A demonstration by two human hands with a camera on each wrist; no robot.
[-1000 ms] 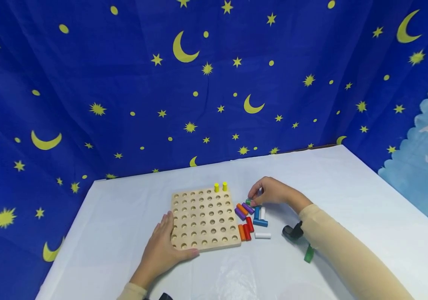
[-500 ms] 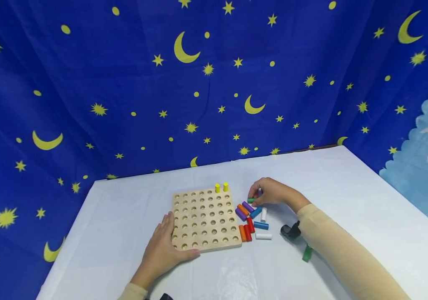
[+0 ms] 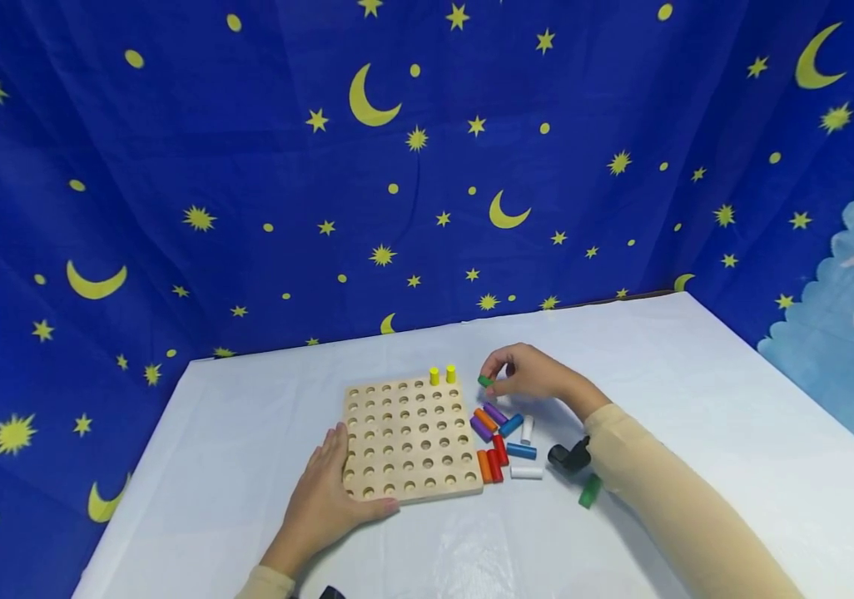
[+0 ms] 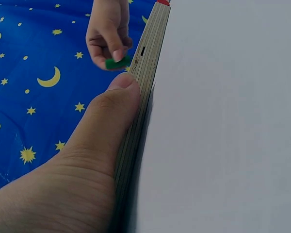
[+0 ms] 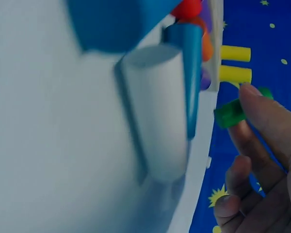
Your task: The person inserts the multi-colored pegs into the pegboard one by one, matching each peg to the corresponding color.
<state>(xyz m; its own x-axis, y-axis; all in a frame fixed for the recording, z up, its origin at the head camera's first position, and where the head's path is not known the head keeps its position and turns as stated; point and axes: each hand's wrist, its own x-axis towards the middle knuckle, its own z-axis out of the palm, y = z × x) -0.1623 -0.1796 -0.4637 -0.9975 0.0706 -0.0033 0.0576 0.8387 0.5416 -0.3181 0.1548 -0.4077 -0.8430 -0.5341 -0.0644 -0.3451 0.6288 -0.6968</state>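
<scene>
In the head view a square wooden pegboard with rows of holes lies on the white table. Two yellow pegs stand upright at its far right corner. My left hand rests at the near left corner, fingers along the left side and thumb extended against the front edge. My right hand pinches a green peg between thumb and fingers, raised right of the board's far corner. Below that hand lie loose purple, orange, blue, white and red pegs, some close to the board's right edge.
A green strip hangs beneath my right sleeve, near the black wrist device. Behind the white table hangs a blue curtain with yellow moons and stars.
The green peg was lying among the loose pegs and is now lifted by my right hand, which has moved up and left. A blue peg shifted earlier. My left hand stays put.
</scene>
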